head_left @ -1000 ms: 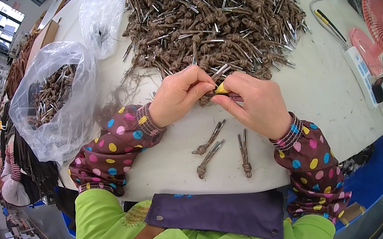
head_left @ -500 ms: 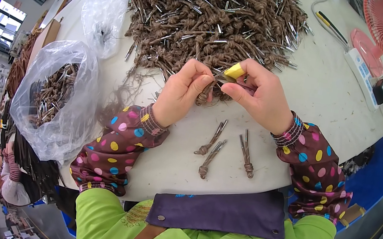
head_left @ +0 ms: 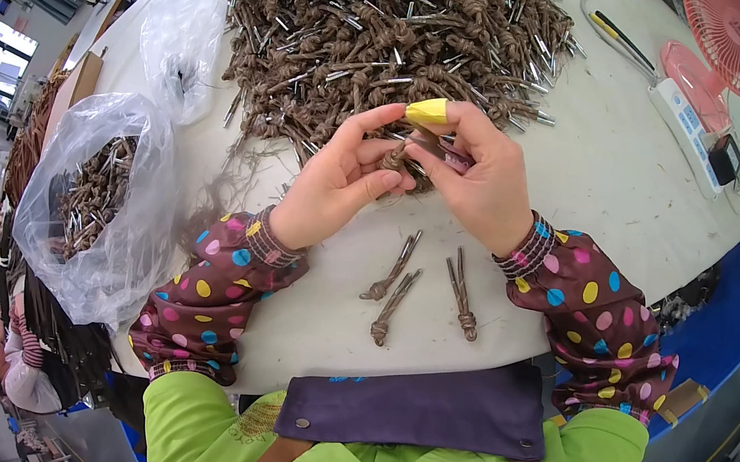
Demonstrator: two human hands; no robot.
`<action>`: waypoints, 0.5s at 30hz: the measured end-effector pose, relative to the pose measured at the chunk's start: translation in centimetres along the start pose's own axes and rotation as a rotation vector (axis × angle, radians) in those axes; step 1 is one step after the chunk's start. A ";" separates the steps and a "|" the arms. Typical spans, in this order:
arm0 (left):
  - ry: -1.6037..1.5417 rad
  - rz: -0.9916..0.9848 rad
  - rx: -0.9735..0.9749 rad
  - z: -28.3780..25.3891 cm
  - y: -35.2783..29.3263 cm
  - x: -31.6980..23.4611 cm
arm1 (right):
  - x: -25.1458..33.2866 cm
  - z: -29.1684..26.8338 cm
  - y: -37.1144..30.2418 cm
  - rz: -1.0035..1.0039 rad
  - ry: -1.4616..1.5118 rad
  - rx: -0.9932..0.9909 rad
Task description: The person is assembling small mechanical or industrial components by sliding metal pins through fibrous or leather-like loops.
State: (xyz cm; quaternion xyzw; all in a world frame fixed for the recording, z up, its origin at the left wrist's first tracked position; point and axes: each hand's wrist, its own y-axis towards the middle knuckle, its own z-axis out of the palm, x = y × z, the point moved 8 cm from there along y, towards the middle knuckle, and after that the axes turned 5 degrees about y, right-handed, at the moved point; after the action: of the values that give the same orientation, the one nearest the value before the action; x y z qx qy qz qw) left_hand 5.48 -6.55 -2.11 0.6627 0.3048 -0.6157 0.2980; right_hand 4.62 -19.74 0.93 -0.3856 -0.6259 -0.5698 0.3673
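Observation:
My left hand [head_left: 328, 177] pinches a knotted brown cord [head_left: 392, 160] between thumb and fingers, over the near edge of a big pile of such cords [head_left: 372, 45]. Against that knot my right hand [head_left: 487, 174] works with a small dark-handled tool [head_left: 454, 155]; its tip is hidden by my fingers. Yellow tape [head_left: 427, 110] wraps my right index fingertip. Closer to me, three separate knotted cords with silver metal tips lie on the table: one at the left [head_left: 391, 269], one in the middle [head_left: 394, 309] and one at the right [head_left: 463, 297].
On the left stands an open clear plastic bag [head_left: 137, 221] holding more knotted cords, with another clear bag [head_left: 178, 33] behind it. A pink fan [head_left: 733, 47], a white power strip [head_left: 690, 133] and a yellow-black pen-like tool [head_left: 622, 38] lie far right. Another person [head_left: 24, 369] sits far left.
The fingers of my left hand have opened out somewhat around the knot. My right thumb and taped index finger have drawn together over the tool. The view has shifted slightly.

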 end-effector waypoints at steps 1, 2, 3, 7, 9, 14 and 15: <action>0.003 0.002 -0.003 -0.1 0.0 0.0 | 0.2 -0.1 0.1 -0.004 0.002 0.002; -0.031 0.015 -0.041 -0.5 0.0 -0.2 | 0.1 -0.7 0.2 0.034 -0.019 -0.031; -0.065 0.028 -0.081 -0.9 0.0 -0.3 | -0.2 -1.2 0.3 0.071 -0.040 -0.063; -0.099 0.092 -0.103 -0.9 0.1 -0.8 | -2.7 -2.7 0.8 0.125 -0.083 -0.098; -0.128 0.091 -0.127 -0.8 0.0 -1.0 | -3.3 -2.9 1.0 0.164 -0.133 -0.076; 0.121 0.141 -0.230 -1.0 -0.6 -1.1 | -2.9 -3.0 1.1 0.147 -0.041 -0.098; 0.305 0.173 -0.263 -0.9 -0.8 -1.3 | -2.9 -2.3 1.0 0.194 0.121 -0.062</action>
State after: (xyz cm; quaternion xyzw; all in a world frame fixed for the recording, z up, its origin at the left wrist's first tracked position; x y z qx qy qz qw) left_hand 5.42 -5.40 -0.80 0.7273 0.3662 -0.4352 0.3840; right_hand 6.82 -22.18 -1.11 -0.4203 -0.5444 -0.5729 0.4459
